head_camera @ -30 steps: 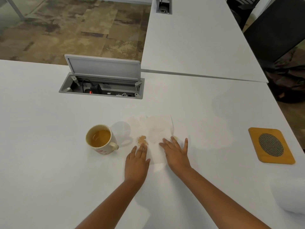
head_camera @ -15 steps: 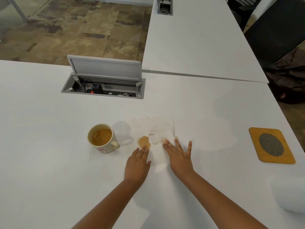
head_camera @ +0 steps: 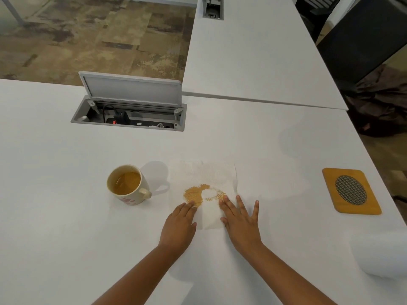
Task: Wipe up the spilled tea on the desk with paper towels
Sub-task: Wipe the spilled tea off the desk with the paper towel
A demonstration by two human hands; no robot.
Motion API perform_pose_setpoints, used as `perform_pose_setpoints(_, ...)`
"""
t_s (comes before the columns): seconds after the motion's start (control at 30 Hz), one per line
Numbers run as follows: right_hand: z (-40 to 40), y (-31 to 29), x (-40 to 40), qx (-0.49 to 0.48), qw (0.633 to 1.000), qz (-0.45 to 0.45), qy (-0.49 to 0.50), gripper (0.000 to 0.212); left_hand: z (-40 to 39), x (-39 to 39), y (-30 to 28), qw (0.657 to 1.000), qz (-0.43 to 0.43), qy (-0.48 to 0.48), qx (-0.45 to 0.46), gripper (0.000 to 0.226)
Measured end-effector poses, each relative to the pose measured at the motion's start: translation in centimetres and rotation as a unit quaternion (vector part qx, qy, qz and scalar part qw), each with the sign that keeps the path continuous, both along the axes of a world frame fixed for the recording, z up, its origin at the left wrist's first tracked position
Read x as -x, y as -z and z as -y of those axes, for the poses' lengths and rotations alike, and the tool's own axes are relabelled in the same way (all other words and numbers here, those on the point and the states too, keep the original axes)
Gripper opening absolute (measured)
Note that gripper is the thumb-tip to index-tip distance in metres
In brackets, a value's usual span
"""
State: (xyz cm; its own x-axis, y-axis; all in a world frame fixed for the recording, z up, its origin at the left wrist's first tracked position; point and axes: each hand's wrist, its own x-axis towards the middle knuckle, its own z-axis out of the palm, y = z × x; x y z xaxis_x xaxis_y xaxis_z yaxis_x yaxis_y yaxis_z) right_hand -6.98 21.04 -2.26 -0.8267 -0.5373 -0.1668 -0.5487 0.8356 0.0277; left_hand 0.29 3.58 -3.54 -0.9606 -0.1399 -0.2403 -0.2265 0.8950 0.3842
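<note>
From my remote seat, several things stay unclear. The white paper towel roll [head_camera: 383, 255] at the lower right is blurred and cut by the right edge. My bare forearms run out of the bottom edge, elbows unseen. Inside the open grey metal cable box [head_camera: 128, 116] — black plug, red spot, sockets — details are too small to read. The pink pattern on the cream ceramic mug [head_camera: 128, 186] is indistinct. The flat right hand [head_camera: 241, 219] and left hand [head_camera: 179, 224] hide the near corners of the white paper towel sheet [head_camera: 207, 194].

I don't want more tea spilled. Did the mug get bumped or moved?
No. The mug sits at the same spot in front of the cable box, left of the paper towel.
</note>
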Motion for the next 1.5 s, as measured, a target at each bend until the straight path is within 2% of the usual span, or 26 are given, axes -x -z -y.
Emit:
perform_pose_setpoints(0.13, -0.1, 0.2, 1.0, -0.017, 0.996, 0.082, 0.002, 0.045, 0.7, 0.8, -0.8, 1.0, -0.029, -0.006, -0.004, 0.046)
perform_pose_setpoints(0.27, 0.7, -0.3, 3.7, 0.053, 0.995, 0.086, 0.009, 0.044, 3.0, 2.9, -1.0, 0.999, -0.04, -0.018, 0.019, 0.053)
perform_pose_setpoints(0.4, 2.1, -0.9, 6.5, 0.077, 0.991, 0.107, 0.009, 0.05, 4.0, 5.3, -0.8, 1.0, 0.012, -0.002, 0.003, 0.058)
perform_pose_setpoints(0.57, 4.5, 0.0, 8.3, 0.04, 0.979, 0.198, 0.016, 0.059, 4.5, 6.9, 0.2, 0.995, 0.086, 0.042, 0.014, 0.061)
perform_pose_setpoints(0.63, 4.9, 0.7, 8.6, 0.018, 0.976, 0.217, 0.021, 0.061, 5.0, 7.0, 0.7, 0.994, 0.09, 0.053, 0.024, 0.062)
perform_pose_setpoints(0.93, 4.2, 1.7, 8.9, 0.004, 0.982, 0.188, 0.007, 0.06, 5.8, 6.5, 2.0, 0.993, 0.06, 0.062, 0.076, 0.06)
perform_pose_setpoints(1.1, 3.8, 1.4, 9.2, 0.001, 0.982, 0.19, 0.011, 0.055, 6.9, 6.5, 1.8, 0.997, 0.058, 0.011, 0.051, 0.057)
perform_pose_setpoints(1.5, 2.7, 0.9, 8.9, 0.005, 0.984, 0.177, 0.008, 0.051, 6.8, 6.6, 1.0, 0.998, 0.063, -0.004, 0.025, 0.066)
